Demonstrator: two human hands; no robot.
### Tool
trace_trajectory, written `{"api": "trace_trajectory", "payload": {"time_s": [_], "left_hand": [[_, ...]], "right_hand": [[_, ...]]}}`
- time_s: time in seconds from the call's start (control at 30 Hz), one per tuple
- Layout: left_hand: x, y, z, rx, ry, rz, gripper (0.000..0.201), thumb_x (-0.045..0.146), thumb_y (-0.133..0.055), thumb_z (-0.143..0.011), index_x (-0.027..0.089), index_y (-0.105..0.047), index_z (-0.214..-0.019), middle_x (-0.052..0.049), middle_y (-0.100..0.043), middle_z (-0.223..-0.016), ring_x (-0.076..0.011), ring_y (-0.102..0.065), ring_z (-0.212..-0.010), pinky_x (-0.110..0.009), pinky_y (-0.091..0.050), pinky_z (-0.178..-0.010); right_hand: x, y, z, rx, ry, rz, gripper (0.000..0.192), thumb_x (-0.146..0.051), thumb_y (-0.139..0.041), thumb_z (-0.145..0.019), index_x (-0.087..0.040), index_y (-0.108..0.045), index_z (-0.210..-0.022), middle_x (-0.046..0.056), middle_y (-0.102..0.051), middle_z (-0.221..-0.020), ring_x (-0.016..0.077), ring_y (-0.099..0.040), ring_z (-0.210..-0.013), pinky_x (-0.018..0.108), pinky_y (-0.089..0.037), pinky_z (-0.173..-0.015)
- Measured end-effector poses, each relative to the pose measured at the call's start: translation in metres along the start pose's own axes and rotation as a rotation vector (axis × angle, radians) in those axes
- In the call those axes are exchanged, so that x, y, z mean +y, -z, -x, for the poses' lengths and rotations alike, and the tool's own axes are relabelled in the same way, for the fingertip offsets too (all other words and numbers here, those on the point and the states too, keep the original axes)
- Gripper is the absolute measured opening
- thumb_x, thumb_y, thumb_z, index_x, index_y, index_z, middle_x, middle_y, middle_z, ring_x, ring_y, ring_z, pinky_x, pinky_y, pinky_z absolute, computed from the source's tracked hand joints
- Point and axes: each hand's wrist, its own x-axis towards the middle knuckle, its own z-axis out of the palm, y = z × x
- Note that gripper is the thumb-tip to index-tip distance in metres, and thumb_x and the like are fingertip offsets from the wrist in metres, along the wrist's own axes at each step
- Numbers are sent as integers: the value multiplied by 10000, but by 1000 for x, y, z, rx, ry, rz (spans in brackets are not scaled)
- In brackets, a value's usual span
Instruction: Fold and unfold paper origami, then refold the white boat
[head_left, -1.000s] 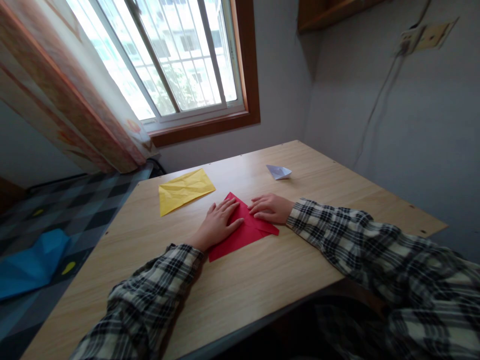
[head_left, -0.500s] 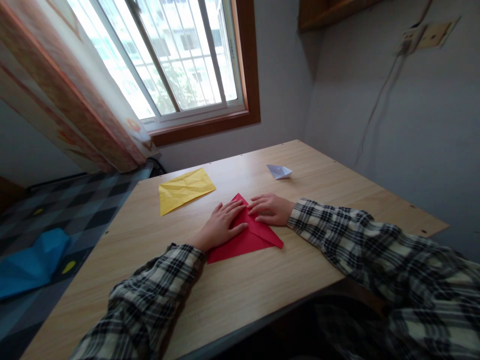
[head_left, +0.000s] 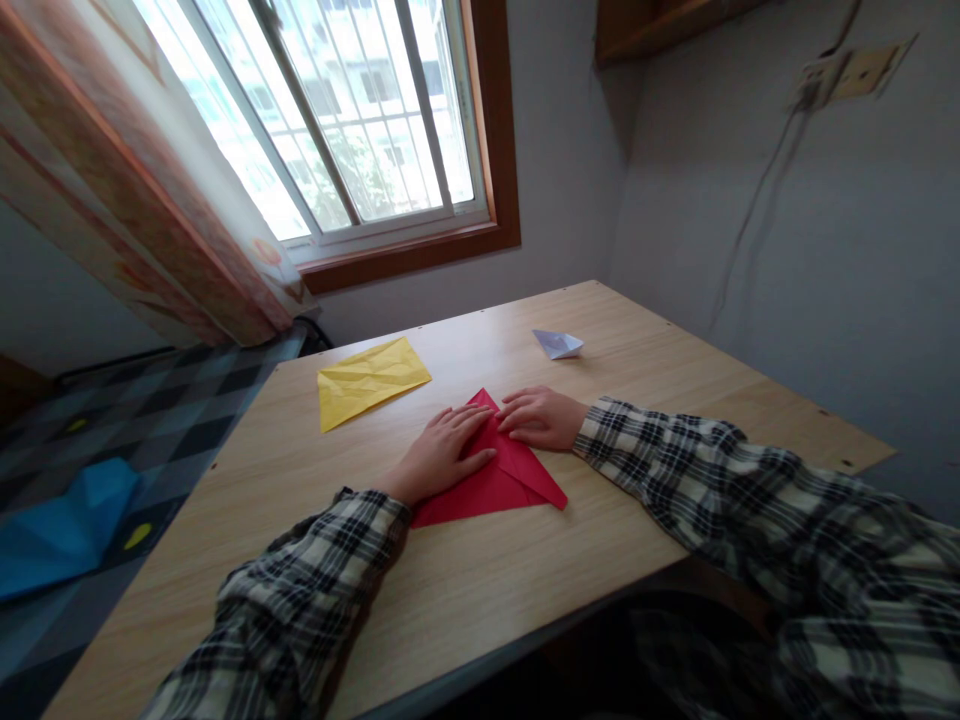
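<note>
A folded sheet of red paper [head_left: 487, 492] lies on the wooden table, roughly a triangle with its tip pointing away from me. Its right side carries a folded-over flap that ends in a corner near me. My left hand [head_left: 442, 452] rests flat on the paper's left part, fingers stretched toward the tip and thumb apart. On the upper right edge lies my right hand [head_left: 541, 417], palm down, its fingertips touching the paper close to my left fingers. Neither hand grips anything; both press from above.
Creased yellow paper [head_left: 375, 380] lies at the table's back left. A small white folded paper boat [head_left: 558, 345] sits at the back right. Left of the wooden table [head_left: 480, 600], blue folded paper [head_left: 67, 525] rests on a checked cloth [head_left: 202, 400]. A window stands behind.
The red paper has shifted very slightly, its tip a little to the right. My right fingers have moved a touch along its right edge. My left hand stays almost in place.
</note>
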Motion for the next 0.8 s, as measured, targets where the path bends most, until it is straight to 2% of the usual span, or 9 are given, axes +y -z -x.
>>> {"api": "trace_trajectory", "payload": {"time_s": [0.17,0.33,0.5,0.8], "left_hand": [[1,-5,0,143,217,-160,683,630,-472,-866,186,-469,-1385,-131,-537,-1399,-301,-479,-1280,-469,-331,-1097],[-7,-13,-1,168,367,-244,553,563,-393,-925,176,-551,-1286,-148,-571,-1355,-319,-491,-1261,-498,-339,-1071],[-12,-14,-2,159,349,-248,480,483,-378,-949,168,-574,-1253,-137,-583,-1341,-294,-502,-1251,-468,-360,-1069],[-11,-11,-2,191,308,-163,471,416,-430,-924,154,-526,-1304,-135,-620,-1269,-277,-557,-1178,-436,-405,-1050]], "right_hand": [[0,2,0,14,-74,78,191,-263,-606,-870,-215,-731,-1006,71,-722,-1111,209,-632,-1078,413,-460,-993],[-1,2,1,13,-122,118,199,-275,-628,-854,-229,-730,-1019,67,-715,-1123,216,-635,-1059,419,-463,-970],[2,0,2,-3,-106,106,221,-273,-621,-858,-211,-721,-1045,86,-703,-1149,221,-633,-1066,414,-466,-964],[2,3,1,-12,-62,50,210,-284,-598,-874,-206,-721,-1026,94,-711,-1117,203,-648,-1035,396,-485,-934]]}}
